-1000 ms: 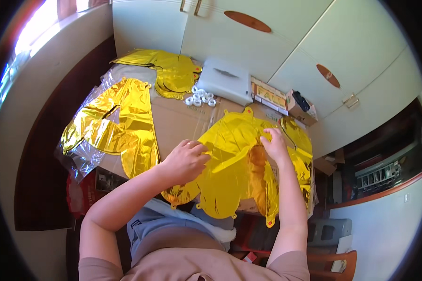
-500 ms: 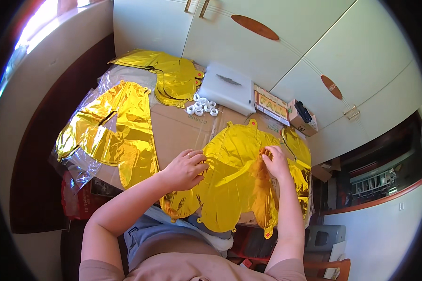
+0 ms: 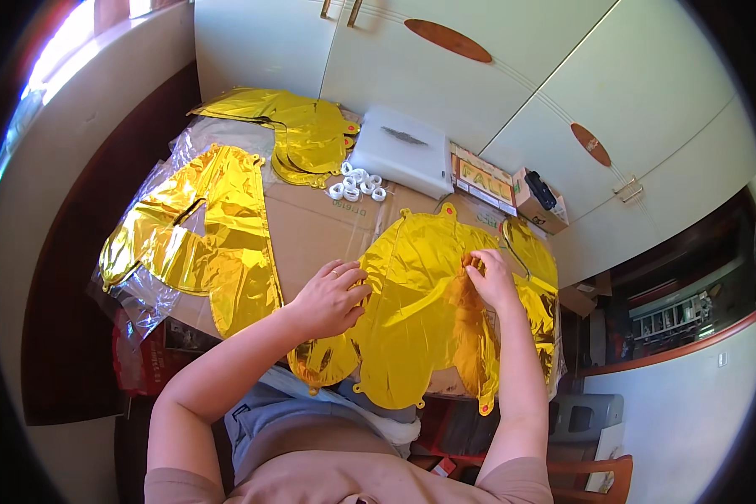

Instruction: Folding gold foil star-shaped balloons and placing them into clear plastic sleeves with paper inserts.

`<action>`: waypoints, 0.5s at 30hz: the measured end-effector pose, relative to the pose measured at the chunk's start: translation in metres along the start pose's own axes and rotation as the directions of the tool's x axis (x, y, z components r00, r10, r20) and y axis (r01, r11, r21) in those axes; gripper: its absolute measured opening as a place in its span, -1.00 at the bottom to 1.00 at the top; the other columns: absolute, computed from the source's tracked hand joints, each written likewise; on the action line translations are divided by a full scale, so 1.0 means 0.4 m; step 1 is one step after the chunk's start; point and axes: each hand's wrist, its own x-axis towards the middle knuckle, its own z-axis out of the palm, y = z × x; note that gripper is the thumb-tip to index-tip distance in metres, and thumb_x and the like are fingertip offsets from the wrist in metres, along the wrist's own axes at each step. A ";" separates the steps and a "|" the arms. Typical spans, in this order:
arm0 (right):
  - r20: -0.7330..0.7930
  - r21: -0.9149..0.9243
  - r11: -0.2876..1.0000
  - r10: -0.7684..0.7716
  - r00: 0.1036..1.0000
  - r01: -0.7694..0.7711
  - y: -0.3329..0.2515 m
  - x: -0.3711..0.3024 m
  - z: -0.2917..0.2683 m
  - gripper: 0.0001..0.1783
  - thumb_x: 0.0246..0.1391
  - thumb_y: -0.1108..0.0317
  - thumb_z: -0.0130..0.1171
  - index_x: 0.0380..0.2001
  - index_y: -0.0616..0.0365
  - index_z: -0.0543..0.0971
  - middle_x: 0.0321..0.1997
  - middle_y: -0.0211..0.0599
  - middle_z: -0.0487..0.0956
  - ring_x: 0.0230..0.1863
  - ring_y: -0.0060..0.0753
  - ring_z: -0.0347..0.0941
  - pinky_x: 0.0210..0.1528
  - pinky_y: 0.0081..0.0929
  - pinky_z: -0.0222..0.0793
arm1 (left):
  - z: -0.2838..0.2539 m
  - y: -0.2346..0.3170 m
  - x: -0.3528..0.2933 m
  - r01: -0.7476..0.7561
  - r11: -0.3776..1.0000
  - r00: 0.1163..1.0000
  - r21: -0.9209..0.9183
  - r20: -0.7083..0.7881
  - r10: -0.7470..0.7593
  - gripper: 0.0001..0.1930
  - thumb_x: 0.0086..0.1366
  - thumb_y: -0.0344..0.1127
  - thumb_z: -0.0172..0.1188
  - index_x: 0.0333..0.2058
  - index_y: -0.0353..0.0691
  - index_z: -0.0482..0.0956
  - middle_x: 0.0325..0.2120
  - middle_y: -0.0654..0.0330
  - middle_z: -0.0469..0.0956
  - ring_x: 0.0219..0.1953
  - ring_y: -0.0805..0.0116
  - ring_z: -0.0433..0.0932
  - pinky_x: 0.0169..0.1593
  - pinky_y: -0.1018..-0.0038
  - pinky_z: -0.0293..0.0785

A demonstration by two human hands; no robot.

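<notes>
A flat, uninflated gold foil balloon [image 3: 407, 294] lies spread in front of me, its lobed lower end reaching the table's near edge. At its left side my left hand [image 3: 333, 296] has curled fingers closed on the foil's margin; the fingertips are partly hidden. My right hand [image 3: 487, 275] pinches the opposite margin, where the foil is creased and folded in darker orange tones. Small tabs with red spots stick out at the balloon's top and bottom.
Another gold foil balloon [image 3: 227, 214] rests on clear plastic at the left. Behind it are stacked gold foil balloons [image 3: 307, 139], several white ribbon rolls [image 3: 357, 185], a whitish flat case [image 3: 403, 151] and small boxes [image 3: 483, 181]. More gold foil [image 3: 533, 260] lies right. Cardboard [image 3: 311, 235] covers the table.
The gold foil balloon has shifted slightly away from me, with both hands still at its sides. The right hand has risen a little. The whole view has moved slightly.
</notes>
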 end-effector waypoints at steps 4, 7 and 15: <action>-0.001 -0.001 1.000 0.002 1.000 -0.002 -0.001 0.001 -0.001 -0.63 0.05 0.30 0.29 -0.08 0.23 0.58 -0.01 -0.05 0.54 0.08 0.05 0.44 0.15 -0.21 0.36 | 0.002 0.001 0.003 0.011 1.000 1.000 0.016 0.014 -0.011 -0.64 0.16 -0.26 0.27 -0.06 -0.17 0.54 0.02 0.05 0.46 0.23 0.00 0.37 0.32 0.04 0.23; 0.011 0.008 1.000 0.000 1.000 0.000 -0.005 0.007 -0.002 -0.63 0.05 0.30 0.29 -0.08 0.22 0.58 -0.01 -0.06 0.54 0.07 0.05 0.44 0.16 -0.21 0.35 | 0.001 0.002 0.004 0.011 1.000 1.000 0.023 0.024 -0.011 -0.65 0.17 -0.26 0.26 -0.06 -0.17 0.54 0.02 0.04 0.46 0.23 -0.01 0.37 0.32 0.03 0.22; 0.020 -0.002 1.000 0.001 1.000 -0.001 -0.002 0.018 0.004 -0.63 0.04 0.29 0.29 -0.08 0.20 0.58 -0.02 -0.09 0.54 0.08 0.04 0.43 0.18 -0.21 0.34 | 0.004 0.002 0.007 -0.002 1.000 0.999 0.029 0.032 0.001 -0.66 0.18 -0.26 0.25 -0.06 -0.17 0.54 0.02 0.04 0.46 0.23 -0.02 0.37 0.31 0.04 0.23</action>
